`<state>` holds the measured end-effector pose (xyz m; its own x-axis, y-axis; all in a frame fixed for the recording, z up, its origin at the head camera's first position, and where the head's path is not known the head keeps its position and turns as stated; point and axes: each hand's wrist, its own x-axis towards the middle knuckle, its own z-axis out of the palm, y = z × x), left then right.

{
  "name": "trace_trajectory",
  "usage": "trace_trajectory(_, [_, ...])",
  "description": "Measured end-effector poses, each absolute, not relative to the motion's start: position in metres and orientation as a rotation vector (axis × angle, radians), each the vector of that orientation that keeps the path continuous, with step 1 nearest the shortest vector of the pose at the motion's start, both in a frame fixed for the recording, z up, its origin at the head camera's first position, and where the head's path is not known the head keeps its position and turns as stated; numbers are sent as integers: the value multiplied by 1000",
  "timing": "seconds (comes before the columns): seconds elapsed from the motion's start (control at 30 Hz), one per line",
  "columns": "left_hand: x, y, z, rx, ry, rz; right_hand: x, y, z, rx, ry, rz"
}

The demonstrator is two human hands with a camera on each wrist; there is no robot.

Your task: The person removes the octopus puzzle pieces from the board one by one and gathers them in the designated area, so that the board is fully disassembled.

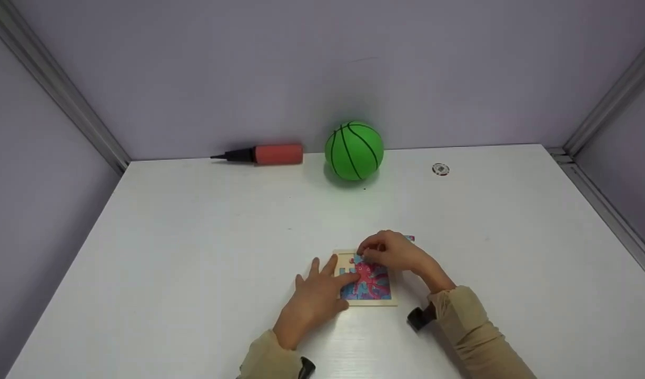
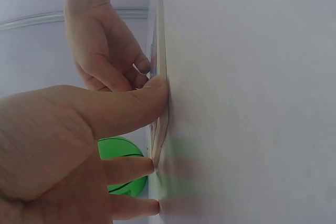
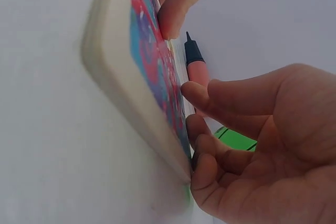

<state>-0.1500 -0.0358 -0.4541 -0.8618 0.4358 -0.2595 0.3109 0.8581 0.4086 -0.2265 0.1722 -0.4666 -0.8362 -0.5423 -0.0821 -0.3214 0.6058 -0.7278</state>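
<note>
A small wooden jigsaw puzzle [image 1: 369,303] with a pink octopus picture lies on the white table, its upper left part showing bare wood. My left hand [image 1: 314,295] has its fingers spread over the left side; one finger reaches onto the picture. In the left wrist view the left thumb [image 2: 142,98] rests against the tray's edge. My right hand [image 1: 396,252] bends over the top edge, thumb and index finger pinching at a blue puzzle piece [image 1: 358,258] there. The right wrist view shows its curled fingers [image 3: 202,182] right at the picture's edge; the piece is mostly hidden.
Another puzzle piece [image 1: 409,238] lies just behind my right hand. Toward the back wall stand a green ball [image 1: 354,151] with black lines and a red and black hand pump [image 1: 278,154]. A round poker chip [image 1: 440,169] lies at the back right.
</note>
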Motion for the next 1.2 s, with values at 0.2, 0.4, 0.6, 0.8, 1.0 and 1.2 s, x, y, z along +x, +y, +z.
trace_trajectory(0.2, [-151,-36,-456,543,2674,518,-226,171,-466,-658,2547,-1072])
trace_trajectory(0.4, [-151,-36,-456,541,2674,528,-224,169,-464,-601,2524,-1119])
trace_trajectory(0.6, [-151,-35,-455,534,2675,529,-223,168,-464,-602,2513,-1129])
trace_trajectory(0.8, [-150,-36,-454,548,2696,521,-223,168,-464,-609,2502,-1163])
trace_trajectory(1.0, [-150,-35,-455,530,2691,523,-226,176,-459,-480,2498,-1268])
trace_trajectory(1.2, [-151,-33,-456,511,2694,505,-229,194,-452,-388,2415,-1424])
